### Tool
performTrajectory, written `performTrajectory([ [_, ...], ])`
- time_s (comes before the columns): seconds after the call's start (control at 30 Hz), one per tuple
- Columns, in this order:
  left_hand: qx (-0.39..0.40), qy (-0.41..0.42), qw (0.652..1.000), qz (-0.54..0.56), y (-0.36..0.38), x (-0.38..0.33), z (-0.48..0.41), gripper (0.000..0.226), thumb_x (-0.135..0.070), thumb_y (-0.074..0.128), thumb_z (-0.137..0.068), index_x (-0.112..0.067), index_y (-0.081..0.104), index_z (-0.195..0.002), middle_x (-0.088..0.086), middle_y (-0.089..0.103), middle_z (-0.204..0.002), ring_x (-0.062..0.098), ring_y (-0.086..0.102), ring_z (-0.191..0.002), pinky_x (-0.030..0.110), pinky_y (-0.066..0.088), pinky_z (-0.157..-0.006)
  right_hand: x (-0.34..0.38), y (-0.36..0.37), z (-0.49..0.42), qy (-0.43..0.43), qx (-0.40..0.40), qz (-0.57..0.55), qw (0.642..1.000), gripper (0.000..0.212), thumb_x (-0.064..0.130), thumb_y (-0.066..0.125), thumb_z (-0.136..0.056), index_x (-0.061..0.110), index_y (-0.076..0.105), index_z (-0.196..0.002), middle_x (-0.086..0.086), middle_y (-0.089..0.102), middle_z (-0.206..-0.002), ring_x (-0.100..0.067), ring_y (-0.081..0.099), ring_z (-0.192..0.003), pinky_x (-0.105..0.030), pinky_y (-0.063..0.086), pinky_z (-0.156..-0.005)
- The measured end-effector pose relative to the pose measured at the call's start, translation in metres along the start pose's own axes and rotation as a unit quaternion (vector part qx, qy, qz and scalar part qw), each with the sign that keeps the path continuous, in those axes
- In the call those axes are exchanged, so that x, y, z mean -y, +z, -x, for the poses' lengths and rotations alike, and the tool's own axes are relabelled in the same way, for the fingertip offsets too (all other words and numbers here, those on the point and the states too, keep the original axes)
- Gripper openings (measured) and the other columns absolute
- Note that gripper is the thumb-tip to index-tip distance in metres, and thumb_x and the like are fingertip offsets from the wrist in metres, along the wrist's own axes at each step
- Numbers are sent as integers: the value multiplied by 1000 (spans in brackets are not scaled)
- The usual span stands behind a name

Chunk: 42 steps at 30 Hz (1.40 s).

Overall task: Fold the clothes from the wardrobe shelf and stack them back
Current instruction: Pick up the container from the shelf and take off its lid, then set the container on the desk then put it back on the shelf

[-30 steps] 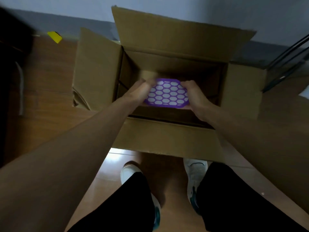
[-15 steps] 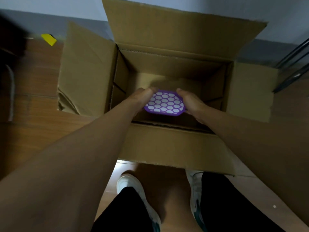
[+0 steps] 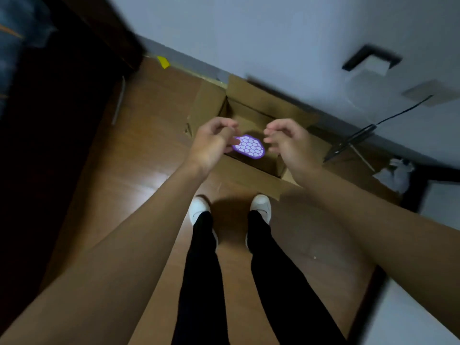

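both hands hang over the open box (image 3: 251, 100) on the floor (image 3: 139, 150), just ahead of the person's white shoes (image 3: 199, 207). the left hand (image 3: 211, 143) is narrow, fingers loosely curled toward the thumb; a fingertip overlaps the left edge of the purple pad (image 3: 252, 147) in this view, but the pad looks small and low, so it most likely lies inside the box with the hand above it, holding nothing. the right hand (image 3: 291, 143) is the same: fingers bent and relaxed, clear of the pad, empty. the two palms face each other with the pad between them, the pose of a two-handed set-down, which suits a flat thing that needs to land level.

whether the pad is folded cloth or something stiffer cannot be told. no other clothes show plainly; the wardrobe (image 3: 49, 125) is a dark mass on the left, with a blurred bluish shape at its top that may be fabric. judging by that, the folding and stacking on the shelf is not yet under way here, and the next reach would be left toward the wardrobe.
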<state>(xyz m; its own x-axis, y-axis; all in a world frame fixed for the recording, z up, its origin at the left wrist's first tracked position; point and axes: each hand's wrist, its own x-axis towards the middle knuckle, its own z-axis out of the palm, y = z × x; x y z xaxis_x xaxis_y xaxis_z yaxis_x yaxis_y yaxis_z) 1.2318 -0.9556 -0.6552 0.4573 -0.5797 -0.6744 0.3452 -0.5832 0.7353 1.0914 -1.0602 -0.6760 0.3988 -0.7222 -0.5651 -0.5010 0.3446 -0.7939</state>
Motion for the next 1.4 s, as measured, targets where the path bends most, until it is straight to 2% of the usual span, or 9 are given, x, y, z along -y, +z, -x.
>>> performTrajectory([
  [0.13,-70,-13,995,67,-42,-41,137,18,-6,48,-100,-14,64,-101,5,74,-94,18,69,-83,31,53,-79,81,-5,85,-11,109,57,992,19,-2,56,-88,16,62,-88,-7,67,-89,-9,64,-67,-22,50,-63],
  [0.23,-108,-49,988,94,-57,-33,204,17,-8,49,-101,-11,65,-105,10,74,-99,24,70,-87,37,55,-84,100,-2,124,8,167,119,979,20,-4,50,-90,12,62,-92,-4,67,-83,-14,63,-66,-23,50,-64],
  [0.37,-229,-92,952,179,-76,4,316,19,-13,52,-100,-6,68,-108,4,77,-94,22,72,-84,36,57,-81,131,32,206,-11,279,182,943,20,-2,48,-91,10,64,-94,-1,68,-80,-10,63,-63,-22,50,-63],
  [0.57,-339,-125,876,319,-69,92,458,19,-14,54,-99,-19,70,-93,4,77,-90,20,71,-79,32,53,-71,150,76,323,-66,441,258,857,23,3,50,-93,18,67,-90,3,72,-78,-11,67,-69,-19,52,-62],
  [0.7,-379,-135,828,390,-54,148,532,15,-14,53,-98,-17,68,-99,1,78,-89,17,70,-76,30,56,-70,142,87,389,-83,498,345,792,23,3,48,-95,15,67,-93,1,72,-80,-10,66,-68,-21,53,-63],
  [0.97,-444,-102,722,520,-32,233,650,16,-5,51,-97,-14,65,-98,4,76,-86,13,70,-68,21,56,-59,87,96,476,-91,510,564,643,18,7,49,-100,5,66,-94,-7,68,-81,-17,61,-66,-31,49,-71],
  [1.17,-544,-40,603,582,-39,270,746,17,-6,49,-98,-12,64,-99,5,75,-87,14,69,-68,25,55,-65,59,112,500,-139,472,701,516,20,15,52,-101,13,70,-91,-9,72,-94,-25,67,-93,-41,53,-90],
  [1.33,-624,-2,493,606,-51,301,814,21,-8,47,-99,-14,67,-102,5,76,-94,14,70,-75,25,56,-67,35,164,540,-143,462,733,479,21,9,50,-100,3,69,-91,-17,72,-88,-27,65,-74,-34,50,-64],
  [1.4,-642,-8,456,616,-50,317,833,21,-8,47,-99,-14,67,-102,3,77,-91,12,71,-73,23,57,-65,21,192,560,-148,469,745,450,22,8,50,-100,0,68,-91,-15,69,-80,-26,61,-68,-32,46,-61],
])
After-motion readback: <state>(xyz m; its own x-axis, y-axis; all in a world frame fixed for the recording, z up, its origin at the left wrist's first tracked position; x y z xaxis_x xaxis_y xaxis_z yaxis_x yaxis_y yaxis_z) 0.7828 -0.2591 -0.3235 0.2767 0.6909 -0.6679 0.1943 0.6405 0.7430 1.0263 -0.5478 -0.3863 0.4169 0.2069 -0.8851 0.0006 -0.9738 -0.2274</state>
